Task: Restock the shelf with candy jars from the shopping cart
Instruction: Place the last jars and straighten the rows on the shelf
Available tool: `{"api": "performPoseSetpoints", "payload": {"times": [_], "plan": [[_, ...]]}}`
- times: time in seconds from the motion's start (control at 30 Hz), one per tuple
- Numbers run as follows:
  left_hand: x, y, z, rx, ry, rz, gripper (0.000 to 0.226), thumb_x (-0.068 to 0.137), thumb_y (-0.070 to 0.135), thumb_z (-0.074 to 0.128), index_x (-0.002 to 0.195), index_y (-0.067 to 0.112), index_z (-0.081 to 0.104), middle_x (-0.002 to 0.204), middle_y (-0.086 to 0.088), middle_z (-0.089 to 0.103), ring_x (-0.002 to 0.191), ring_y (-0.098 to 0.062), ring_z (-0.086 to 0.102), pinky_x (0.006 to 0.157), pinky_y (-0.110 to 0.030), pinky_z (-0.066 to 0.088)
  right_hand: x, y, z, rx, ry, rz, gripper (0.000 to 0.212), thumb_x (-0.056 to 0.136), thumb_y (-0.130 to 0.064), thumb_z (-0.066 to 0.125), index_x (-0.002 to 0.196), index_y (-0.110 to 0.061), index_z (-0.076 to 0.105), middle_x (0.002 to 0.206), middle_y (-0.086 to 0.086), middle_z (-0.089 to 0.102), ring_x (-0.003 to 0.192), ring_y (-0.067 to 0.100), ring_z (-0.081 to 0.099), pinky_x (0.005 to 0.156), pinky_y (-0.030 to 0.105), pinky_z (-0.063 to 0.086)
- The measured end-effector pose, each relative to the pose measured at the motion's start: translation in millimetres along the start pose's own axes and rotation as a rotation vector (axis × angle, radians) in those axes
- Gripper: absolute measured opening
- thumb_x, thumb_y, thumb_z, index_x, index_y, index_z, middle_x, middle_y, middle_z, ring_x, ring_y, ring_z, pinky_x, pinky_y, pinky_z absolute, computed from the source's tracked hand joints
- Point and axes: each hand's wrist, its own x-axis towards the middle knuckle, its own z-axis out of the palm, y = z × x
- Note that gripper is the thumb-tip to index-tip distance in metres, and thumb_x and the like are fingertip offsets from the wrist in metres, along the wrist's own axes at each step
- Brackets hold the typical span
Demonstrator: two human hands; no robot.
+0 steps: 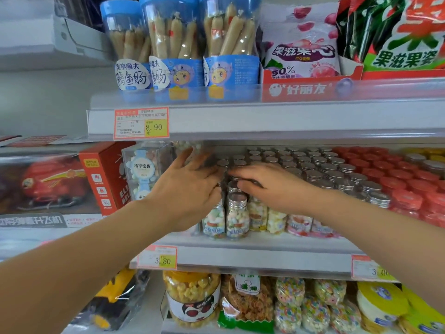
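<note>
Our left hand (185, 189) and right hand (265, 184) meet over the silver-lidded candy jars (237, 215) on the shelf (265, 259); whether either grips one, we cannot tell.

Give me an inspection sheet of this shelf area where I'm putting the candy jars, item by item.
Surface: middle shelf, front strip with a 3.80 price tag.
Job's things: silver-lidded candy jars upright in rows; shopping cart not in view.
Clutter: red-lidded jars at the right, clear candy boxes at the left.
Grippers: left hand and right hand both at the front-left jars; grips blurred, cannot tell.
Cables: nothing seen.
Surroundings: blue sausage tubs on the shelf above, snack bags below.
</note>
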Motion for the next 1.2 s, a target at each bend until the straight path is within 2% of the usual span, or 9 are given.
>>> {"api": "performPoseSetpoints", "payload": {"times": [0.07, 0.17, 0.27, 0.43, 0.53, 0.67, 0.8, 0.9, 1.2], "plan": [[-2, -1, 4, 0.007, 0.013, 0.015, 0.084, 0.080, 0.045, -0.014, 0.148, 0.028, 0.032, 0.154, 0.012, 0.031, 0.148, -0.016, -0.001, 0.116, -0.040, -0.011, -4, -1, 6, -0.050, -0.049, -0.018, 0.041, 0.104, -0.032, 0.032, 0.141, -0.021, 0.047, 0.137, 0.002, 0.055, 0.123, 0.018, 0.050, 0.102, 0.032, 0.039], [-5, 0, 4, -0.024, 0.081, 0.022, 0.073, 0.090, 0.044, -0.001, 0.137, 0.024, 0.052, 0.145, 0.008, 0.048, 0.146, -0.018, 0.014, 0.116, -0.039, -0.008, -18, 3, 3, -0.062, 0.021, -0.006, 0.047, 0.104, -0.037, 0.026, 0.148, -0.023, 0.036, 0.152, -0.005, 0.037, 0.140, 0.011, 0.032, 0.112, 0.025, 0.022], [-7, 5, 3, -0.109, 0.135, -0.004, 0.066, 0.093, 0.045, 0.012, 0.123, 0.017, 0.063, 0.131, 0.002, 0.060, 0.140, -0.022, 0.030, 0.115, -0.040, 0.002, -36, 14, -13, -0.026, 0.102, 0.049, 0.046, 0.102, -0.041, 0.032, 0.144, -0.027, 0.041, 0.147, -0.010, 0.043, 0.134, 0.008, 0.038, 0.107, 0.025, 0.028], [2, 29, -2, -0.228, 0.117, 0.017, 0.055, 0.087, 0.052, 0.031, 0.117, 0.023, 0.066, 0.119, 0.005, 0.066, 0.131, -0.024, 0.044, 0.111, -0.041, 0.024, -55, 25, -25, -0.103, 0.110, 0.117, 0.043, 0.092, -0.046, 0.055, 0.132, -0.030, 0.054, 0.132, -0.012, 0.053, 0.123, 0.008, 0.047, 0.103, 0.029, 0.034], [7, 41, -2, -0.224, 0.125, 0.024, 0.054, 0.081, 0.053, 0.036, 0.108, 0.023, 0.072, 0.109, 0.003, 0.070, 0.119, -0.028, 0.056, 0.101, -0.045, 0.039, -55, 22, -26, -0.155, 0.132, 0.080, 0.043, 0.089, -0.042, 0.059, 0.130, -0.030, 0.055, 0.128, -0.012, 0.056, 0.122, 0.009, 0.045, 0.108, 0.039, 0.030], [13, 51, 1, -0.294, 0.081, -0.026, 0.067, 0.079, 0.057, 0.027, 0.125, 0.024, 0.062, 0.128, 0.001, 0.061, 0.131, -0.026, 0.041, 0.108, -0.042, 0.028, -55, 22, -25, -0.289, 0.113, 0.069, 0.040, 0.088, -0.039, 0.063, 0.128, -0.034, 0.057, 0.127, -0.015, 0.056, 0.126, 0.009, 0.038, 0.112, 0.039, 0.014], [20, 58, 8, -0.321, 0.133, -0.089, 0.045, 0.091, 0.048, 0.045, 0.125, 0.027, 0.063, 0.131, 0.001, 0.057, 0.133, -0.025, 0.033, 0.108, -0.039, 0.022, -58, 25, -24, -0.335, 0.122, 0.062, 0.041, 0.086, -0.044, 0.066, 0.126, -0.034, 0.060, 0.121, -0.009, 0.054, 0.121, 0.012, 0.032, 0.096, 0.034, 0.016], [24, 61, 11, -0.365, 0.177, -0.139, 0.034, 0.089, 0.040, 0.057, 0.120, 0.028, 0.065, 0.126, 0.002, 0.059, 0.130, -0.024, 0.034, 0.104, -0.038, 0.023, -59, 27, -23, -0.362, 0.121, 0.062, 0.043, 0.084, -0.047, 0.065, 0.124, -0.033, 0.060, 0.122, -0.009, 0.052, 0.122, 0.012, 0.031, 0.095, 0.035, 0.016], [32, 53, 13, -0.464, 0.065, -0.199, 0.037, 0.089, 0.051, 0.055, 0.120, 0.032, 0.061, 0.134, 0.007, 0.053, 0.135, -0.019, 0.024, 0.106, -0.036, 0.017, -59, 25, -23, -0.346, 0.115, 0.062, 0.048, 0.077, -0.070, 0.050, 0.104, -0.032, 0.061, 0.113, -0.012, 0.051, 0.118, 0.010, 0.033, 0.097, 0.035, 0.015]]}}
